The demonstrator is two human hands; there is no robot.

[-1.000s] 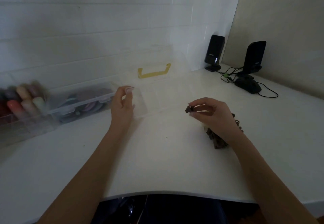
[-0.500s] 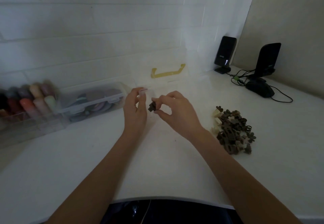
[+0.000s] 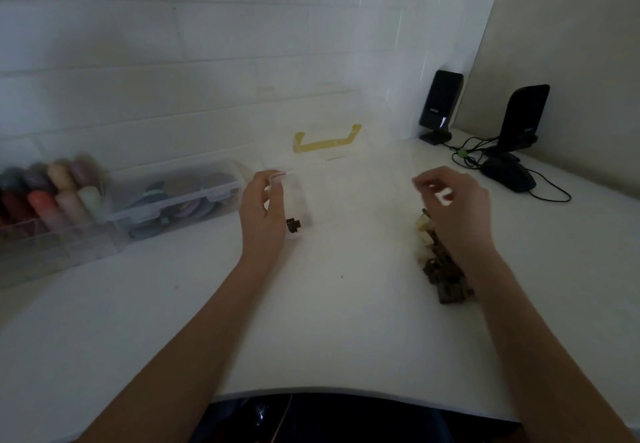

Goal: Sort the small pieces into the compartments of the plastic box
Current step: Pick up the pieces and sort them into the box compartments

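A clear plastic box (image 3: 349,179) with a yellow handle (image 3: 325,141) lies open on the white table, its walls barely visible. My left hand (image 3: 259,214) grips the box's near left corner, fingers over the rim. One dark small piece (image 3: 293,225) lies in the near left compartment, just right of that hand. My right hand (image 3: 453,210) hovers blurred over the pile of dark and pale small pieces (image 3: 443,269) to the right of the box, fingers loosely curled with nothing visible in them. The hand hides part of the pile.
At the left stand a clear case of round coloured items (image 3: 173,196) and a tray of coloured rolls (image 3: 45,200). Two black speakers (image 3: 440,103) (image 3: 526,113), a dark mouse (image 3: 507,174) and cables occupy the back right corner. The table's front edge (image 3: 311,390) is close to me.
My right hand carried a dark piece to the box's left compartment, let it go there, and swung back right over the pile. My left hand stayed on the box.
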